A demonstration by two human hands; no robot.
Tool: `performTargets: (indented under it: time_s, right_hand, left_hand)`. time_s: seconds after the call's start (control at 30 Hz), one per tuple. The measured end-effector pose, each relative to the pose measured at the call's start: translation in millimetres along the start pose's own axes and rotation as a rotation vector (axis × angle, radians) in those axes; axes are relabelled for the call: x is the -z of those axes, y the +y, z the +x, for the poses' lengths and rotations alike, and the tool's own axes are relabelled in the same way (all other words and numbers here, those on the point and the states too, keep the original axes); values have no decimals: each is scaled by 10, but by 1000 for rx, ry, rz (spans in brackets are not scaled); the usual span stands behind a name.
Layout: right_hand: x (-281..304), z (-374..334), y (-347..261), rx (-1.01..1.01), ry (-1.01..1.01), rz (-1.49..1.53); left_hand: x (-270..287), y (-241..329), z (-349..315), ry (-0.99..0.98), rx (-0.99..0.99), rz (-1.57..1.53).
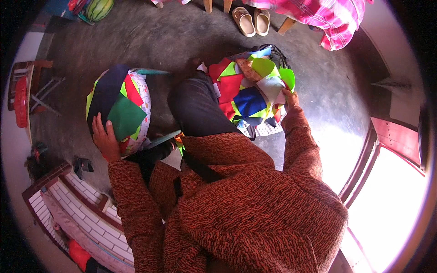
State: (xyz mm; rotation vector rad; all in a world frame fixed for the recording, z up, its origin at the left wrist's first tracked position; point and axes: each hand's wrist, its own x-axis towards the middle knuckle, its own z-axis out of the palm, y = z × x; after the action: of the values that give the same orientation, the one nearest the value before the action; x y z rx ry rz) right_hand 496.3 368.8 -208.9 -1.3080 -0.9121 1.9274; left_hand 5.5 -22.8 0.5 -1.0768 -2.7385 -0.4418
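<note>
To my left stands a rounded seat or bundle with a white patterned side, covered with fabric pieces. My left hand rests on it, fingers spread over the edge of a dark green fabric piece beside a long black piece. On my right is a heap of fabric pieces in red, blue, grey and lime green. At its right edge my right hand is closed on a lime-green fabric piece, the fingertips partly hidden. A grey piece lies against that hand.
A pair of beige clogs sits on the dark floor ahead, next to a pink checked cloth hanging over wooden legs. A folding chair leans at the left wall. White-tiled steps or ledge fill the lower left; a bright doorway opens at right.
</note>
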Motion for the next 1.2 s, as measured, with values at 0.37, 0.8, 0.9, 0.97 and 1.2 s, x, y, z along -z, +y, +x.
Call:
performTargets:
  time_s: [0.37, 0.8, 0.9, 0.97, 1.2]
  right_hand:
    - [-394, -278, -195, -223, -203, 482]
    - [271, -96, 822, -254, 78, 96]
    - [188, -184, 743, -170, 86, 131]
    - [105, -231, 687, -133, 119, 61]
    - [-292, -455, 504, -30, -20, -218]
  left_hand:
    - [-3, -3, 15, -16, 17, -1]
    - [-14, -15, 16, 0, -9, 12]
    - [-16, -31, -17, 5, -3, 17]
    - [-9, -8, 2, 3, -6, 10]
    - [-17, -53, 8, 1, -4, -6]
